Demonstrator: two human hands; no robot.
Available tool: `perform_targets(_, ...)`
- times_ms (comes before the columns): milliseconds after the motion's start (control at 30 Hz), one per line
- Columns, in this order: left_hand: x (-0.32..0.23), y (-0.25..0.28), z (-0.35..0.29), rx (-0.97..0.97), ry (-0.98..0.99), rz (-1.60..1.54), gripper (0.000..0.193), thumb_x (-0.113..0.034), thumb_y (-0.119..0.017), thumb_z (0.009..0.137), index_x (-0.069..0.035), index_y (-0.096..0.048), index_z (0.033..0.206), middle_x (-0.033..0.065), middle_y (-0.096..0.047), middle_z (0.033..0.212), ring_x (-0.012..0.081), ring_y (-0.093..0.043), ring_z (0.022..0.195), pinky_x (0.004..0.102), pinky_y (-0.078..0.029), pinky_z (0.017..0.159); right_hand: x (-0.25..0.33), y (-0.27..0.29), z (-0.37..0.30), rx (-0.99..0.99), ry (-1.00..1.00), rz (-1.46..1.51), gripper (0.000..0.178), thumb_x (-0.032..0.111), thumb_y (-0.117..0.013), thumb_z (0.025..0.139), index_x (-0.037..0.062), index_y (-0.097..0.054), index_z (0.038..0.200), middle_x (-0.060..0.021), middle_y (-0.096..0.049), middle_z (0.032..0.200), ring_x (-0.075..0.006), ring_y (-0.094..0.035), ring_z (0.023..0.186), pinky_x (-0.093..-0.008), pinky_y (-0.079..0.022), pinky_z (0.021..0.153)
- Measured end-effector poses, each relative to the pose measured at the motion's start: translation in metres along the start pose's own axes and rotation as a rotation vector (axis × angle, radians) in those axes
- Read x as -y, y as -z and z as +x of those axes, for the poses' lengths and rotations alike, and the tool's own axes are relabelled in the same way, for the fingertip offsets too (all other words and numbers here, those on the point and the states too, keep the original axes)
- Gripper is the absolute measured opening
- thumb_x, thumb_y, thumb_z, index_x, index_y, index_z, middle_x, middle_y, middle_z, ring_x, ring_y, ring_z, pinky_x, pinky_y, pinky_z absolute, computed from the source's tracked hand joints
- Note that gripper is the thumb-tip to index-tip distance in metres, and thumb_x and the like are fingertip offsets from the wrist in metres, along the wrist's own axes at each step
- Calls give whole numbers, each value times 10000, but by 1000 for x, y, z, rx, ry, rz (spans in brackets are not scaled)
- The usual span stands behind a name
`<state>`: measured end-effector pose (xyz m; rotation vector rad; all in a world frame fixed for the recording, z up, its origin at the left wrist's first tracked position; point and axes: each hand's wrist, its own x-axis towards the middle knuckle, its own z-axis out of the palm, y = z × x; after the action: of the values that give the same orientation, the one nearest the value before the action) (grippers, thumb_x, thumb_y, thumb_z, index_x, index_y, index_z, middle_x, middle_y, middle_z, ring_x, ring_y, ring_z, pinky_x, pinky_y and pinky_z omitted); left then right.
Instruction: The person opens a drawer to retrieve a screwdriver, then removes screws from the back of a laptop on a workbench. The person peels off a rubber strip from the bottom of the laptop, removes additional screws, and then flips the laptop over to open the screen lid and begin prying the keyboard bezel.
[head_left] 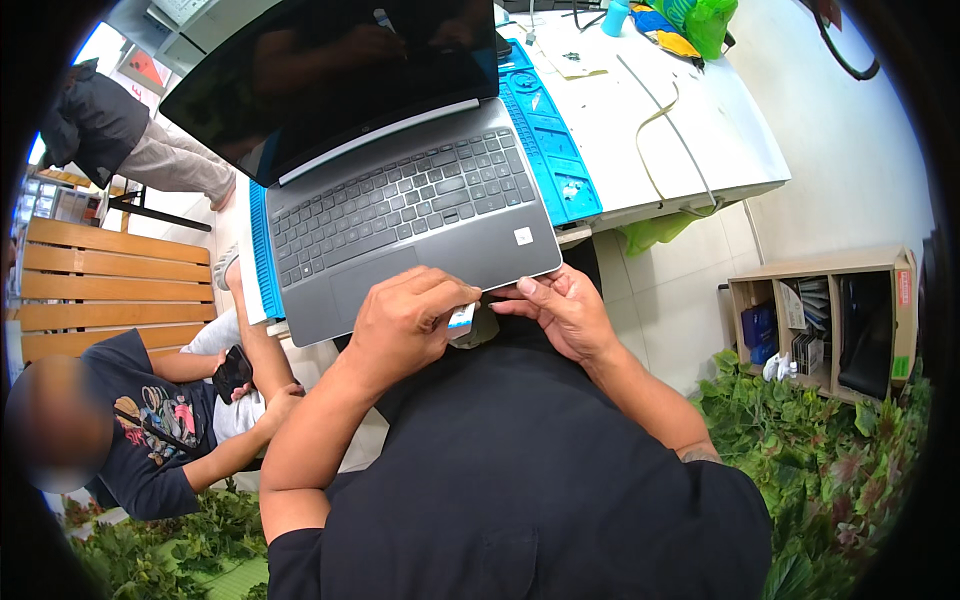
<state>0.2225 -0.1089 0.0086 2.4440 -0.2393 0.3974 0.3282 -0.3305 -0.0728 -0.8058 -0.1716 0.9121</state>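
Observation:
An open grey laptop (385,245) with a dark screen (340,85) lies tilted across the blue repair mat (556,150), its front edge reaching out toward me. My left hand (405,318) is closed in a pinch at that front edge, on a small flat white-and-blue piece (461,319) whose kind I cannot make out. At the front right corner, my right hand (568,312) grips the laptop's rim between thumb and fingers. Parts of its fingertips are hidden under the edge. The laptop's underside is not visible.
Loose cables (668,130) and a green bag (708,25) are on the white table (720,120). To the left, a seated person (150,415) holds a phone beside a wooden bench (110,290). A low shelf (825,270) stands at right, above artificial leaves (800,460).

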Motion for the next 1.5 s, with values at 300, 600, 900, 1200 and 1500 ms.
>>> perform_targets(300,20,-9,-5,-49,-162,-28,233,6,-847,761,-60,-748,961,68,-765,942,260,-736,832,366,-592,722,-1,-11,3,-40,19,-65,343,30,-730,1037,-31,-610,1353,-158,-735,1283,-245,-748,1168,-394,-669,978)
perform_targets(600,2,-12,7,31,-91,112,212,-26,-854,810,-67,-743,985,60,-765,949,255,-749,860,366,-602,738,-7,-9,7,-82,53,-110,355,36,-745,1028,-25,-597,1345,-153,-734,1265,-222,-747,1146,-381,-667,983)
perform_targets(900,8,-32,-11,-164,-369,244,193,-16,-803,787,-38,-767,975,79,-757,996,252,-743,874,342,-619,752,-11,-5,7,-50,80,-111,367,35,-751,1027,-41,-594,1349,-162,-734,1275,-226,-744,1167,-374,-664,989)
perform_targets(1200,-5,-41,16,-104,-124,-73,203,29,-880,795,-49,-777,951,90,-798,956,264,-766,861,346,-600,764,-6,10,-2,-21,119,16,414,76,-649,1099,-56,-529,1472,-177,-689,1365,-246,-708,1247,-419,-638,1045)
perform_targets(1500,-5,-29,18,-126,-52,-121,206,40,-894,803,-45,-778,952,92,-809,942,250,-771,835,344,-593,756,-1,7,-6,-23,119,-52,419,81,-653,1099,-56,-536,1477,-160,-684,1377,-232,-699,1258,-423,-641,1041)
